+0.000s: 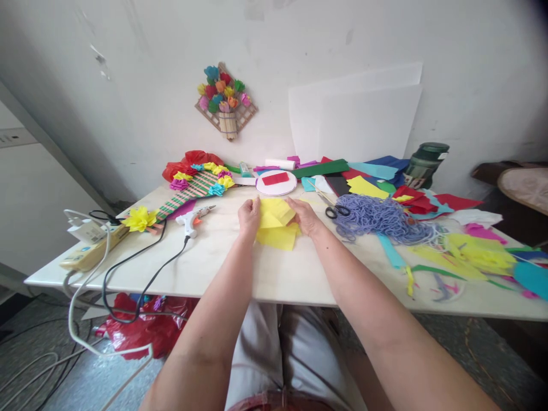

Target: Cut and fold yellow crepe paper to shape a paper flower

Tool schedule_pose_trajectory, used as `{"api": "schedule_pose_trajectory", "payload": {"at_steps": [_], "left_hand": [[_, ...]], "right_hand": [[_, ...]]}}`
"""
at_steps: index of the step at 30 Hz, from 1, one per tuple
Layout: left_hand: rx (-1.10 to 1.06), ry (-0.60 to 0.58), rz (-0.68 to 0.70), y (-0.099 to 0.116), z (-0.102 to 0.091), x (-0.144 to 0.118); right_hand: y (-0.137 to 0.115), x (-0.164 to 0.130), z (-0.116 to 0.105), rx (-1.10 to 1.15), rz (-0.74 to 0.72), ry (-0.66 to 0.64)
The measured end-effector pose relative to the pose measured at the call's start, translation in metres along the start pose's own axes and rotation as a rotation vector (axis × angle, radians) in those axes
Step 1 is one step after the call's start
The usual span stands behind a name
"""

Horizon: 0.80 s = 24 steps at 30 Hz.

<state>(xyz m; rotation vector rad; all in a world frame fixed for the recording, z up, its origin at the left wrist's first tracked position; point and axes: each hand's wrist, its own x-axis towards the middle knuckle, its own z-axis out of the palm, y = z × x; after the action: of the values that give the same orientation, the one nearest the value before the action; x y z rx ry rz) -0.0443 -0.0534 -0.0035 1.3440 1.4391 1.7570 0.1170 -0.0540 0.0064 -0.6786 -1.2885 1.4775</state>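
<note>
Hands pinch thin yellow paper [276, 224]: your left hand [249, 217] and right hand [305, 217] each grasp an edge; uneven pulling could tear it.

Thin matt yellow paper [277, 224] lies on a smooth pale tabletop [274, 274] beside soft lilac yarn [379, 218].

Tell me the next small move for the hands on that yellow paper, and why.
Probably press the fold flat: the left hand and right hand pinch opposite edges of the yellow paper, whose upper layer lies folded over but looks raised.
</note>
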Motion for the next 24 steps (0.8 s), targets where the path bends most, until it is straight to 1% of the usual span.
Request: {"api": "schedule_pose_trajectory", "payload": {"at_steps": [3, 6, 8, 12, 15, 17, 19, 21, 24], "left_hand": [[-0.042, 0.104, -0.016, 0.000, -0.001, 0.001], [-0.055, 0.147, -0.020, 0.002, 0.000, -0.001], [-0.076, 0.151, -0.014, 0.002, 0.001, -0.003], [-0.132, 0.101, -0.023, 0.000, 0.003, -0.003], [-0.142, 0.096, -0.030, -0.005, 0.003, -0.001], [-0.139, 0.121, -0.023, -0.008, 0.003, 0.000], [-0.141, 0.147, -0.024, -0.009, 0.002, 0.001], [-0.173, 0.153, -0.035, -0.008, 0.003, 0.000], [-0.307, 0.095, -0.068, -0.003, 0.005, -0.002]], "right_hand": [[0.002, 0.001, 0.000, -0.009, 0.091, -0.070], [0.006, 0.002, 0.003, -0.043, 0.152, -0.115], [0.008, 0.003, 0.005, -0.078, 0.155, -0.103], [0.007, 0.003, 0.007, -0.079, 0.124, -0.029], [0.003, 0.001, 0.006, -0.022, 0.111, -0.077], [0.003, 0.000, 0.006, -0.019, 0.128, -0.132], [0.004, 0.000, 0.008, -0.048, 0.144, -0.152], [0.007, 0.001, 0.008, -0.089, 0.135, -0.106], [0.011, 0.005, 0.007, -0.118, 0.097, 0.032]]}}
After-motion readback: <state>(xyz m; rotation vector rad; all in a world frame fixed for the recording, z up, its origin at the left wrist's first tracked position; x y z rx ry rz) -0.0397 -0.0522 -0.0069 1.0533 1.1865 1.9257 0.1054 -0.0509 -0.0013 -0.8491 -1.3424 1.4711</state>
